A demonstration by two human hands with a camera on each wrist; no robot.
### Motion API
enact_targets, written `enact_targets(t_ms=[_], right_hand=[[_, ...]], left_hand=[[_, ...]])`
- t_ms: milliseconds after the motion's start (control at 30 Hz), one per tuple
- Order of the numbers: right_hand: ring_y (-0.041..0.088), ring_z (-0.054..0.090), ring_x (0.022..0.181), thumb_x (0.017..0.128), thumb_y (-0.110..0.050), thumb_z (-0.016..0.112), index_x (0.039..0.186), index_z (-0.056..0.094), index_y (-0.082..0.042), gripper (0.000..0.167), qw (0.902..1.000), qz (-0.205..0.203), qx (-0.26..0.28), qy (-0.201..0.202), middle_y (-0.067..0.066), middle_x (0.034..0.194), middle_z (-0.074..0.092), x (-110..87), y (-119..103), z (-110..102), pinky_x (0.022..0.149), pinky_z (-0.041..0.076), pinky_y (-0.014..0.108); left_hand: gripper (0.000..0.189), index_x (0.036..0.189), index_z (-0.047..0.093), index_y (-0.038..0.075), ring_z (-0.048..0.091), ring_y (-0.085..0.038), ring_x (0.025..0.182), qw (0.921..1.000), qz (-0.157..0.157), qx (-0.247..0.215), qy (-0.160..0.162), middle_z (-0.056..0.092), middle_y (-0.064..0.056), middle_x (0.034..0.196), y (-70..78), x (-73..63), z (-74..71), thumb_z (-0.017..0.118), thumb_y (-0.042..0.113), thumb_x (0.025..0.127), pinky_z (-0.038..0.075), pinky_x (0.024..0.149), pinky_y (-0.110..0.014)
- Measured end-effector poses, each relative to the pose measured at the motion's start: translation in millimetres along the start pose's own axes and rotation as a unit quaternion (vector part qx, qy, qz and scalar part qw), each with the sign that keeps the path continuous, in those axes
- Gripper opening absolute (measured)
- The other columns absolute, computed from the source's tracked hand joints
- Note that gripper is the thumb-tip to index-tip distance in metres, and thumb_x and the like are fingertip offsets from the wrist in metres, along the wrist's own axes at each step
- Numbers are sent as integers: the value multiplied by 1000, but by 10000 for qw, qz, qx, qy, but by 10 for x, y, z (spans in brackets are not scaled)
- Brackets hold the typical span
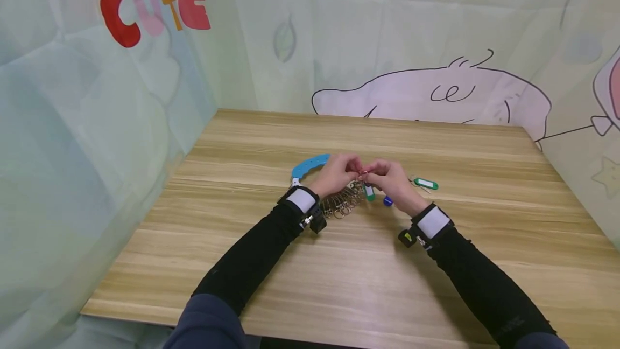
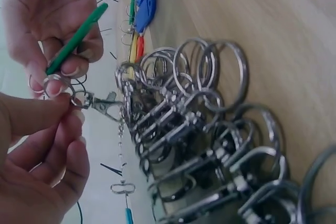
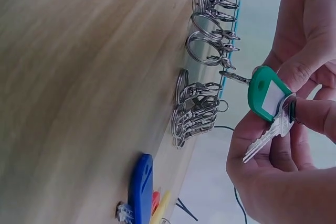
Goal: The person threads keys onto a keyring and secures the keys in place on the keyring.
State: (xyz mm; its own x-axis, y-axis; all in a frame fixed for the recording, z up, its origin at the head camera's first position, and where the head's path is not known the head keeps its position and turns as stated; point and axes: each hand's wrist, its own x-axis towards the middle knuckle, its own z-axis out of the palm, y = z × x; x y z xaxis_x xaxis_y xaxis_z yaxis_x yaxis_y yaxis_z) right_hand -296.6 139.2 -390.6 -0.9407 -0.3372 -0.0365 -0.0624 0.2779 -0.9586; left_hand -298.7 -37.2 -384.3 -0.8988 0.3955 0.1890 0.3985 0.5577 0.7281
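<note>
Both hands meet above the table. My left hand pinches a metal split ring joined to a snap clasp. Facing it, my right hand holds a green key tag with a white label and a silver key on its ring, thumb and fingers pinched at the ring. The two rings lie close together between the fingertips; whether they are linked is hard to see. Below the hands, many more clasps with rings hang along a blue curved holder.
Right of the hands, another green key tag lies with its key on the wooden table. A blue tag lies near the right hand, with red and yellow tags beyond it. A printed cloth hangs behind the table.
</note>
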Motion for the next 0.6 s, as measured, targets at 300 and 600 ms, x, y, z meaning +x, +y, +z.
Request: enact_targets(t_ms=[300, 600], right_hand=[[5, 66, 79, 88, -3, 62, 104, 62, 6, 18, 9996, -270, 93, 68, -1, 90, 72, -10, -2, 9, 77, 55, 23], [7, 66, 81, 89, -4, 62, 107, 60, 8, 22, 9993, -267, 257, -57, -5, 87, 71, -29, 28, -25, 77, 54, 20]], left_hand=[[13, 91, 65, 0, 60, -15, 71, 9999, 12, 148, 75, 68, -13, 81, 32, 29, 2, 59, -8, 83, 45, 62, -17], [13, 93, 64, 0, 65, -19, 81, 9998, 30, 99, -171, 70, -13, 89, 45, 51, 9, 60, -7, 84, 50, 72, -20]])
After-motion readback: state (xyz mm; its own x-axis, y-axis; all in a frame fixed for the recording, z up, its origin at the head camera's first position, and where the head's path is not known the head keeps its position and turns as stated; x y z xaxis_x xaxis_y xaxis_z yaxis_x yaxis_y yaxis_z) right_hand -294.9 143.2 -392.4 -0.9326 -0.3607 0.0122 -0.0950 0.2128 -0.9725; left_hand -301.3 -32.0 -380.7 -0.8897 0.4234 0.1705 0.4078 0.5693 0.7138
